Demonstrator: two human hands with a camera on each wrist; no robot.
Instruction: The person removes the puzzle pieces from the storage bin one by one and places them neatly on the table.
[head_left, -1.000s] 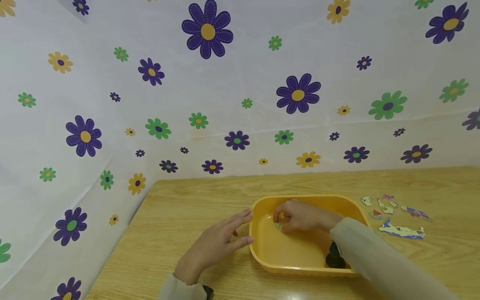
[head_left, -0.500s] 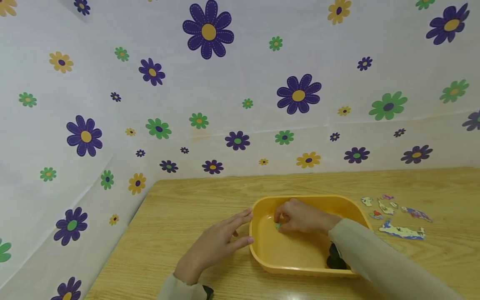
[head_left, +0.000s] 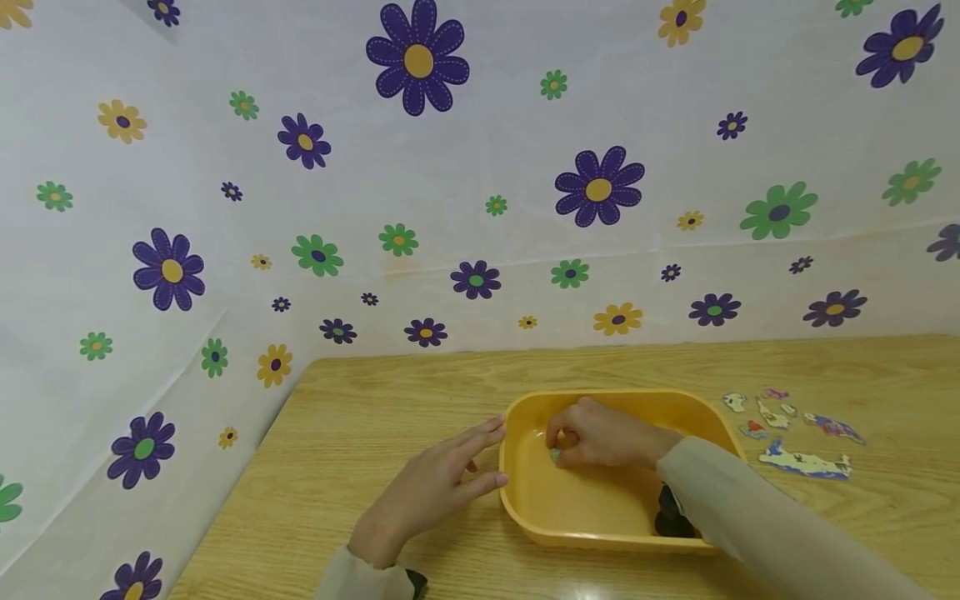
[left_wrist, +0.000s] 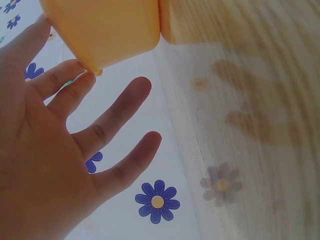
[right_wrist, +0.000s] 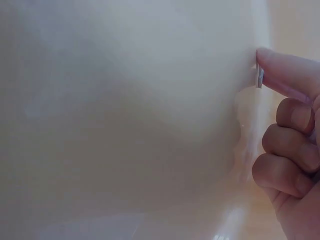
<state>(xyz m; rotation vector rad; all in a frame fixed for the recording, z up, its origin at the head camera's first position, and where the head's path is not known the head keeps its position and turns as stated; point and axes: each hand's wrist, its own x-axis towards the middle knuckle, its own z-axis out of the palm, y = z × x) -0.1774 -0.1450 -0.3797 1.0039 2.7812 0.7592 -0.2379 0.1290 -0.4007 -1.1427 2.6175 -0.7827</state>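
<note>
A yellow-orange plastic tub sits on the wooden table. Inside it, my right hand is bent over the floor near the left end, holding a small flat pale-green piece at the fingertips. The right wrist view shows this thin piece edge-on against one fingertip, with the other fingers curled. My left hand has its fingers spread at the tub's left end, thumb and fingertips touching the outer wall or rim. In the left wrist view, two fingers extend clear of the tub corner.
Right of the tub lie several flat printed cut-out pieces on the table. My right forearm sleeve crosses the tub's right rim. A white flower-printed cloth hangs behind and to the left.
</note>
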